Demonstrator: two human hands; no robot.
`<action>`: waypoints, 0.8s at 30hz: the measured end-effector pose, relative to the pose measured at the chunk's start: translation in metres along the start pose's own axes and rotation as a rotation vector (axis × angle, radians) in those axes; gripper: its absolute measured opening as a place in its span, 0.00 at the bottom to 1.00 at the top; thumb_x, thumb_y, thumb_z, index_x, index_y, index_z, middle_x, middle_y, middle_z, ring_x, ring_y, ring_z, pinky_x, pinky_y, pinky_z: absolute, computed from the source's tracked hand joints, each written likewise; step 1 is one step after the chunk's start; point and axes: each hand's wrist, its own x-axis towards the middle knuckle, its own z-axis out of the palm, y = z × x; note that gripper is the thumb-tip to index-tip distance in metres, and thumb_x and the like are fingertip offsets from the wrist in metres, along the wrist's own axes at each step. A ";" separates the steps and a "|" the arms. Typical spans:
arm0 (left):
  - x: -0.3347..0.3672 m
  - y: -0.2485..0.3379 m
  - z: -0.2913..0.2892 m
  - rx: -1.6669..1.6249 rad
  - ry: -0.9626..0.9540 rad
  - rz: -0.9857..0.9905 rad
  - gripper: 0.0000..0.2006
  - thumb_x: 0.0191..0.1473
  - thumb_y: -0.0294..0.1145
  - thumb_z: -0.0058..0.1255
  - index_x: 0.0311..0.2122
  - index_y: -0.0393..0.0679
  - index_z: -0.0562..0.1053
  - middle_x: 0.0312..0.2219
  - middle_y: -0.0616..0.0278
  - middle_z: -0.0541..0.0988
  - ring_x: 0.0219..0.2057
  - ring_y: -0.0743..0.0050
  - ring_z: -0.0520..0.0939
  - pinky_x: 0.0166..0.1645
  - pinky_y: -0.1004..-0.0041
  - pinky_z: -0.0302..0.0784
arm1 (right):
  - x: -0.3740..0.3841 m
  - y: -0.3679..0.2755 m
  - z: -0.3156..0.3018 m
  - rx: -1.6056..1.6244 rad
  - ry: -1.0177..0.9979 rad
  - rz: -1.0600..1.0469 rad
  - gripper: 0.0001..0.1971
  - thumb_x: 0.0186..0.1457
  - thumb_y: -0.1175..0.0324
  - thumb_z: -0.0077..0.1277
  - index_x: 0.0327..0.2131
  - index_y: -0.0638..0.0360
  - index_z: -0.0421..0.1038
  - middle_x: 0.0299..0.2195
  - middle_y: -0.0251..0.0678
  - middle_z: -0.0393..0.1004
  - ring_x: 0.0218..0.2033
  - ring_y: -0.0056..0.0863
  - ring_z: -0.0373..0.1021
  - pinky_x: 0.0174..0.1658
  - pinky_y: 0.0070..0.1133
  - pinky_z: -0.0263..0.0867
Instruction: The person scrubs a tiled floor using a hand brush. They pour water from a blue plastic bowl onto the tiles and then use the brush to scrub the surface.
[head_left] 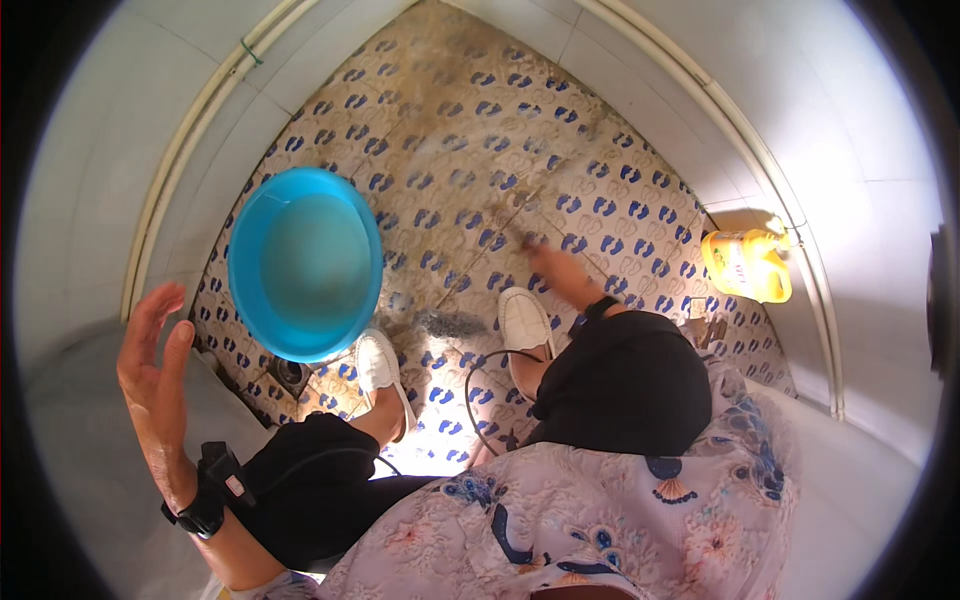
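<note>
My left hand (158, 365) is raised beside the left wall, its thumb and fingers apart and nothing in it. Close to it on the floor stands a round blue basin (240, 262) with cloudy water inside. My right hand (562, 273) reaches low over the floor in front of my right knee, blurred by motion. Its fingers look closed, with a small dark end showing at their tips; what this belongs to cannot be made out. A grey, fuzzy clump (450, 324) lies on the floor between my white shoes (525, 320).
The tiled floor (600, 240) has a blue footprint pattern and a brownish, smeared patch toward the far corner. A yellow jug-shaped bottle with a handle (748, 264) stands by the right wall. Pale pipes (745, 125) run along the walls. A black cable (468, 385) loops beside my legs.
</note>
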 end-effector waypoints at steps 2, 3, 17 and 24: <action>0.007 0.003 0.011 0.002 -0.038 0.025 0.16 0.45 0.30 0.47 0.42 0.36 0.67 0.38 0.57 0.71 0.43 0.69 0.69 0.50 0.71 0.59 | -0.015 0.002 -0.001 0.005 -0.058 -0.140 0.14 0.51 0.61 0.35 0.34 0.62 0.62 0.26 0.54 0.68 0.31 0.51 0.65 0.36 0.37 0.59; 0.006 0.004 0.012 0.001 -0.038 0.027 0.16 0.45 0.30 0.47 0.42 0.36 0.67 0.38 0.57 0.71 0.43 0.69 0.69 0.50 0.71 0.59 | -0.012 0.009 -0.010 0.015 -0.051 -0.139 0.14 0.50 0.61 0.36 0.34 0.62 0.62 0.27 0.54 0.68 0.31 0.51 0.65 0.35 0.37 0.60; 0.004 0.012 0.008 0.012 -0.069 0.075 0.18 0.45 0.35 0.49 0.41 0.36 0.67 0.38 0.57 0.71 0.43 0.68 0.69 0.50 0.69 0.58 | -0.004 0.047 -0.033 -0.056 0.135 0.124 0.10 0.50 0.67 0.38 0.34 0.62 0.59 0.25 0.56 0.68 0.27 0.52 0.66 0.31 0.38 0.61; -0.009 0.020 0.001 0.060 -0.088 0.063 0.19 0.45 0.36 0.48 0.42 0.36 0.67 0.39 0.57 0.71 0.43 0.68 0.69 0.49 0.69 0.59 | 0.009 0.046 -0.084 0.198 0.030 0.279 0.09 0.49 0.72 0.36 0.32 0.66 0.62 0.31 0.49 0.66 0.25 0.36 0.68 0.28 0.30 0.65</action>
